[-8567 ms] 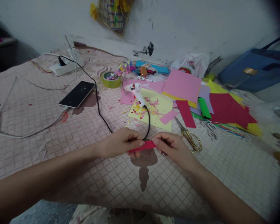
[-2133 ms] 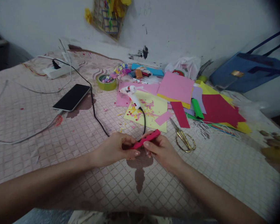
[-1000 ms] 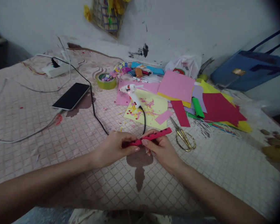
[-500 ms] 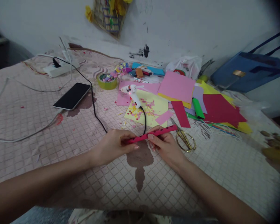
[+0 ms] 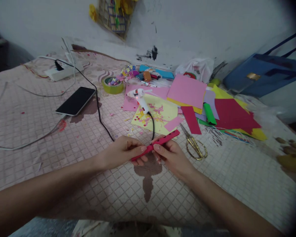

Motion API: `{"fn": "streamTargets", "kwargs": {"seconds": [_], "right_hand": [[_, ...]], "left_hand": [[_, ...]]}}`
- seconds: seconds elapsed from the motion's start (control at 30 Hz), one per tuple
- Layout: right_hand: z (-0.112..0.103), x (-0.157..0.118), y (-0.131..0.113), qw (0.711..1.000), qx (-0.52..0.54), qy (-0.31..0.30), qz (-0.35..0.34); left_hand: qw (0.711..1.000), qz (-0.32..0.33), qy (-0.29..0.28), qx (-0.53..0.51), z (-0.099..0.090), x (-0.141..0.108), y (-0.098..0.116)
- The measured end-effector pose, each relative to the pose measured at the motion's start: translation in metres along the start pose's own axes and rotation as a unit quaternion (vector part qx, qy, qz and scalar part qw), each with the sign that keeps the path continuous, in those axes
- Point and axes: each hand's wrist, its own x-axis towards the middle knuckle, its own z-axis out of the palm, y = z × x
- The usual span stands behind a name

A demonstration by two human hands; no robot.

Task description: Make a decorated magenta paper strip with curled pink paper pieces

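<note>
A narrow, dark-pink strip [image 5: 166, 138] with dark holes or spots along it is held between both hands above the table; whether it is paper or foam I cannot tell. My left hand [image 5: 124, 150] pinches its left part, thumb on top. Nearer the middle, my right hand [image 5: 171, 152] grips it with thumb and fingers. The strip slants up to the right, its right end sticking out past my right hand. Just right of that hand lie gold-handled scissors [image 5: 195, 144]. Beyond the hands a white hot glue gun [image 5: 141, 100] with a red light rests on pale yellow paper [image 5: 162, 126].
Coloured sheets, among them a pink sheet [image 5: 186, 90] and a red sheet [image 5: 233, 113], are piled at the right with white string [image 5: 215, 136]. A phone [image 5: 76, 100], a tape roll [image 5: 112, 86] and a power strip [image 5: 64, 72] are at the left. A black cord [image 5: 100, 115] crosses the table.
The strip has turned slightly in my hands, and its right end has shifted left and a little up. My left thumb now lies over the strip's left part.
</note>
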Motion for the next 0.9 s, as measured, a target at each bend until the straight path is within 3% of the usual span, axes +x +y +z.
{"fn": "streamTargets", "kwargs": {"seconds": [0.1, 0.17, 0.27, 0.47, 0.63, 0.8, 0.9], "right_hand": [[0.000, 0.000, 0.001, 1.000, 0.007, -0.002, -0.005], [0.001, -0.002, 0.001, 1.000, -0.011, 0.006, -0.017], [0.004, -0.005, 0.001, 0.998, -0.065, 0.009, -0.023], [0.009, -0.007, -0.001, 0.992, -0.120, 0.015, -0.032], [0.011, -0.006, 0.001, 0.989, -0.143, 0.032, -0.029], [0.011, -0.007, -0.001, 0.986, -0.157, 0.011, -0.060], [0.006, -0.005, -0.003, 0.983, -0.153, 0.046, -0.088]], "left_hand": [[0.998, -0.034, -0.023, -0.048, -0.003, 0.002, 0.003], [0.996, -0.040, -0.007, -0.074, -0.003, 0.003, 0.002], [0.995, -0.016, 0.026, -0.099, -0.001, 0.004, -0.002], [0.991, 0.009, 0.042, -0.128, 0.004, 0.006, -0.011], [0.991, 0.011, 0.028, -0.133, 0.006, 0.007, -0.011], [0.988, -0.003, 0.012, -0.155, 0.006, 0.006, -0.008], [0.984, -0.015, 0.003, -0.179, 0.006, 0.005, -0.007]]}}
